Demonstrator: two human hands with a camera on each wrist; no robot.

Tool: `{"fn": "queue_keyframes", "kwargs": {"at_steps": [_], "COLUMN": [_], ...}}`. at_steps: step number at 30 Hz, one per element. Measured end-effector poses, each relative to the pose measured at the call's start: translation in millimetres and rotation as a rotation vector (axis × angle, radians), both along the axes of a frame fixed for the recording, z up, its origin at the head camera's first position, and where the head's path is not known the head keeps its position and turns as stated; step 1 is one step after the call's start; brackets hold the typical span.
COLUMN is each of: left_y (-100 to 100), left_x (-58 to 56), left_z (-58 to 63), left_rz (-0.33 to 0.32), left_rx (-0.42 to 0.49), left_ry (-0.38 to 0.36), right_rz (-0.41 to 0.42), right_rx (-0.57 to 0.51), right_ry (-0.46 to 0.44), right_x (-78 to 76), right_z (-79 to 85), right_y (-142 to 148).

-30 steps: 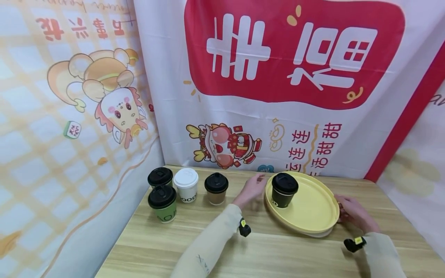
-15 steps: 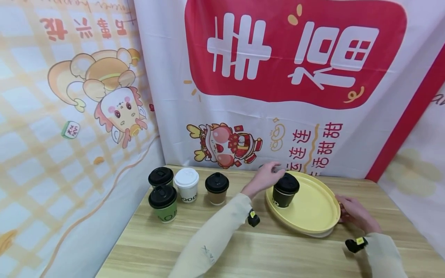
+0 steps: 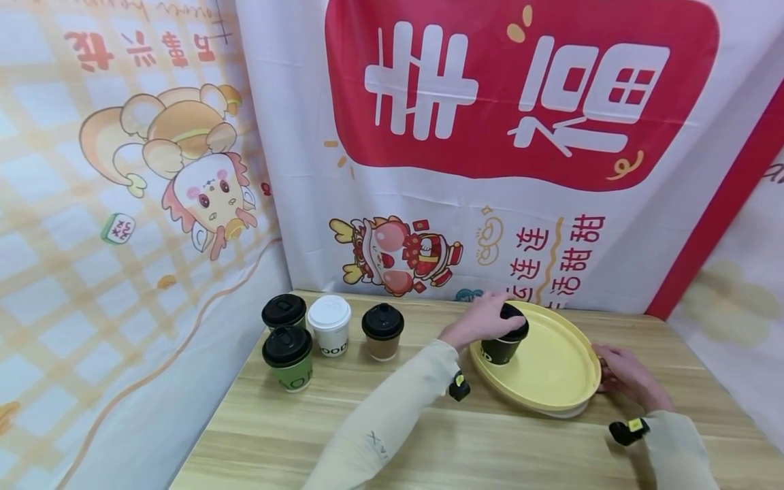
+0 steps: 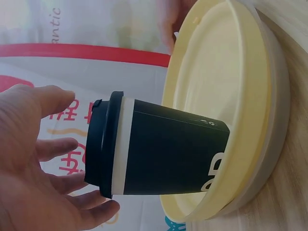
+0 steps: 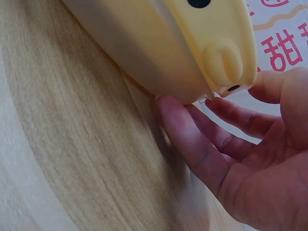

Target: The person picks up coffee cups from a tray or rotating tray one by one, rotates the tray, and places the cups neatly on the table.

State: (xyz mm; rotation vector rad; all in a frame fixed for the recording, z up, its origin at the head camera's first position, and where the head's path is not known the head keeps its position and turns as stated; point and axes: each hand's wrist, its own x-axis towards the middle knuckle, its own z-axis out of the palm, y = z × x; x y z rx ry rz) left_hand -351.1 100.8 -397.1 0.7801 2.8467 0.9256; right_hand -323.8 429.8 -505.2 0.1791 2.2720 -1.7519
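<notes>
My left hand [image 3: 486,317] is over the black-lidded dark paper coffee cup [image 3: 499,350], its spread fingers around the lid [image 4: 103,144]. In the left wrist view the thumb is apart from the lid, while the lower fingertips are right at its edge. The cup stands upright near the left rim of a round yellow tray [image 3: 551,374], which has a paler layer beneath. At the tray's right edge, my right hand [image 3: 627,373] holds the rim with curled fingers. The right wrist view shows those fingers at the tray's side [image 5: 216,43], beside a raised yellow bump and dark spots.
Several lidded paper cups stand at the table's back left: a green cup [image 3: 292,374], a white cup [image 3: 331,327], a brown cup [image 3: 382,333], and one with a black lid [image 3: 284,309] behind the green one. Printed cloth [image 3: 294,170] hangs behind the wooden table [image 3: 465,449].
My left hand has moved right from beside the tray to over the dark cup, its fingers coming around the lid. The right hand stays at the tray's rim.
</notes>
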Motion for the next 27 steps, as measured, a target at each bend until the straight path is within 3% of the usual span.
{"fn": "queue_keyframes", "kwargs": {"at_steps": [13,17,27], "left_y": [8,9,1], "left_x": [9.9,9.8,4.5], "left_z": [-11.4,-16.2,-20.5], "left_rz": [0.002,0.023,0.031], "left_rx": [-0.202,-0.192,-0.058], "left_ry": [0.101,0.124,0.138], "right_rz": [0.003,0.013,0.001], "right_rx": [-0.006,-0.015,-0.024], "right_ry": [0.001,-0.004,0.004], "right_x": [-0.1,-0.5,0.5], "right_z": [-2.2,-4.6,-2.5], "right_y": [1,2,2]}}
